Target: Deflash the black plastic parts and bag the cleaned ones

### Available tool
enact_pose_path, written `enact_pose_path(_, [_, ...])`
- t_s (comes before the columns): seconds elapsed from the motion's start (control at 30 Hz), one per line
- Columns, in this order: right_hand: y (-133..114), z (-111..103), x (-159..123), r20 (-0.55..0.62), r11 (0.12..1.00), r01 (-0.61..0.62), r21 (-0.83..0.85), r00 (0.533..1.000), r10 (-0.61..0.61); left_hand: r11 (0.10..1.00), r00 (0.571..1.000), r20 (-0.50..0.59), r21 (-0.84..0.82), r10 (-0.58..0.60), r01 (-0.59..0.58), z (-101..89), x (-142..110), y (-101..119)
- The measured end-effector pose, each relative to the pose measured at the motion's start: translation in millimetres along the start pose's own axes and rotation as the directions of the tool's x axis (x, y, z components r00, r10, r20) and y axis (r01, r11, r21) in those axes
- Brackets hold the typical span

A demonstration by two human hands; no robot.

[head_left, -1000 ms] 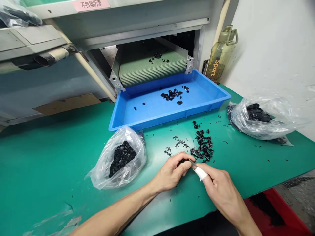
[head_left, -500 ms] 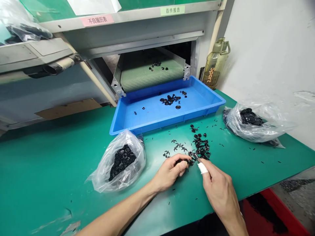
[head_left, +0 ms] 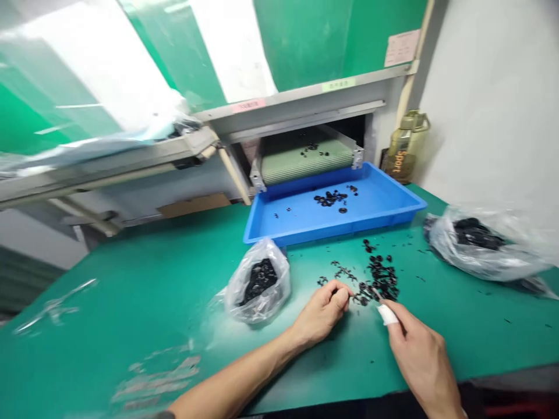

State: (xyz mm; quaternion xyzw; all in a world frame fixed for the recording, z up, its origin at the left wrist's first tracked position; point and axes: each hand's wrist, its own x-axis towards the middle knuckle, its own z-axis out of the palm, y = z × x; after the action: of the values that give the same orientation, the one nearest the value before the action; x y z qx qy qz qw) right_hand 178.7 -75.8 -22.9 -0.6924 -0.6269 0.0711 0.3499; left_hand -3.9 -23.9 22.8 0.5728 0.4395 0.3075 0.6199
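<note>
My left hand [head_left: 325,311] is closed, its thumb and fingers pinched around what looks like a small black plastic part, mostly hidden. My right hand [head_left: 421,346], with white tape [head_left: 387,315] around one digit, grips a thin metal tool [head_left: 377,294]; its kind is too blurred to tell. The tool's tip reaches among loose black parts [head_left: 362,294] between the hands. Just beyond lies a pile of small black round parts [head_left: 383,276]. Several branched black pieces [head_left: 345,271] lie on the green table past my left hand.
A blue tray [head_left: 301,235] with black parts stands below a green conveyor belt [head_left: 305,166]. Clear bags of black parts lie left [head_left: 279,291] and right [head_left: 498,265]. A sports bottle [head_left: 404,151] stands by the wall. Tiny black scraps dot the green table [head_left: 152,302].
The view has swung left and up, so the scene sits further right and lower. My left fingers have drawn in more tightly; the tool stays in my right hand.
</note>
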Motion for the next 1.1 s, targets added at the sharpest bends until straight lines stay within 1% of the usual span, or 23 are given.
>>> enact_pose_path(0.03, [3.1,1.3,-0.9,0.006,1.0,-0.004,0.0,1.0,0.004,0.998,0.999,-0.046,0.054,0.012,-0.009,-6.8,-7.6,5.3])
enact_pose_path(0.1, [7.3,3.8,-1.9,0.027,1.0,-0.012,0.011,1.0,0.011,0.981,0.98,-0.19,0.195,0.061,-0.023,-27.5,-25.0,16.6])
enact_pose_path(0.13, [8.0,4.6,-2.3,0.037,1.0,-0.011,0.018,0.999,0.01,0.961,0.956,-0.278,0.276,0.096,-0.017,-40.8,-33.8,22.0])
enact_pose_path(0.17, [7.5,5.1,-2.6,0.04,1.0,-0.008,0.019,0.999,0.008,0.933,0.922,-0.363,0.36,0.137,0.003,-55.5,-41.5,26.5])
enact_pose_path(0.2, [6.0,5.1,-3.1,0.035,1.0,-0.004,0.015,0.999,0.003,0.894,0.889,-0.423,0.446,0.174,0.037,-71.0,-47.4,29.7])
enact_pose_path(0.23, [3.7,4.7,-3.4,0.025,1.0,0.001,0.008,1.0,-0.001,0.846,0.863,-0.457,0.529,0.215,0.07,-86.7,-50.8,31.1])
enact_pose_path(0.27, [0.9,4.1,-3.6,0.014,1.0,0.004,0.003,1.0,-0.004,0.786,0.853,-0.454,0.611,0.257,0.088,-101.7,-51.5,30.7])
enact_pose_path(0.3, [-2.0,3.3,-3.6,0.008,1.0,0.005,0.001,1.0,-0.005,0.724,0.855,-0.428,0.684,0.293,0.094,-115.3,-49.6,28.3])
enact_pose_path(0.37, [-6.5,1.6,-3.4,0.001,1.0,0.0,0.015,1.0,0.0,0.597,0.853,-0.364,0.799,0.375,0.078,-136.4,-40.9,19.9])
enact_pose_path(0.4, [-7.6,0.8,-3.4,-0.001,1.0,-0.005,0.028,1.0,0.005,0.538,0.853,-0.319,0.841,0.413,0.055,-143.2,-36.0,15.0])
enact_pose_path(0.47, [-7.3,-0.7,-4.1,-0.014,0.999,-0.016,0.051,1.0,0.017,0.444,0.854,-0.249,0.896,0.457,0.023,-149.0,-29.4,7.3])
enact_pose_path(0.53, [-4.3,-1.5,-5.7,-0.05,0.998,-0.031,0.052,0.998,0.034,0.398,0.843,-0.218,0.917,0.492,0.005,-144.9,-29.6,4.9])
enact_pose_path(0.57, [-2.4,-1.6,-6.6,-0.07,0.998,-0.038,0.046,0.997,0.042,0.394,0.818,-0.229,0.919,0.528,0.003,-139.0,-31.5,5.7])
enact_pose_path(0.6, [-0.6,-1.4,-7.2,-0.092,0.998,-0.047,0.039,0.994,0.051,0.401,0.781,-0.246,0.916,0.573,-0.006,-130.6,-33.5,7.5])
enact_pose_path(0.67, [2.0,-0.4,-7.5,-0.129,0.997,-0.066,0.028,0.989,0.069,0.428,0.71,-0.258,0.901,0.655,-0.067,-106.8,-33.8,11.9])
enact_pose_path(0.7, [2.5,0.2,-7.2,-0.141,0.997,-0.076,0.024,0.987,0.078,0.437,0.713,-0.221,0.889,0.666,-0.133,-92.4,-30.3,13.5])
enact_pose_path(0.73, [2.6,0.8,-6.6,-0.15,0.996,-0.086,0.019,0.985,0.088,0.444,0.75,-0.137,0.868,0.648,-0.225,-77.3,-23.7,13.9])
enact_pose_path(0.8, [2.0,1.8,-5.3,-0.157,0.996,-0.094,0.006,0.983,0.094,0.456,0.841,0.09,0.806,0.534,-0.376,-48.3,-2.5,10.9])
enact_pose_path(0.83, [1.5,2.0,-4.9,-0.157,0.996,-0.093,-0.002,0.983,0.091,0.464,0.862,0.167,0.785,0.479,-0.411,-35.9,10.7,7.7])
enact_pose_path(0.9, [1.1,2.2,-4.8,-0.152,0.996,-0.089,-0.012,0.985,0.086,0.461,0.891,0.229,0.789,0.391,-0.405,-17.7,37.4,-0.2])
enact_pose_path(0.97, [1.5,2.4,-5.4,-0.15,0.996,-0.088,-0.011,0.985,0.086,0.444,0.915,0.248,0.814,0.317,-0.374,-8.5,58.3,-6.7])
enact_pose_path(1.03, [2.4,2.5,-6.2,-0.152,0.996,-0.089,0.0,0.984,0.088,0.425,0.924,0.261,0.829,0.28,-0.363,-5.7,69.4,-9.6])
enact_pose_path(1.1, [3.2,2.2,-6.6,-0.155,0.997,-0.083,0.01,0.984,0.083,0.424,0.916,0.278,0.821,0.289,-0.383,-5.6,70.5,-8.9])
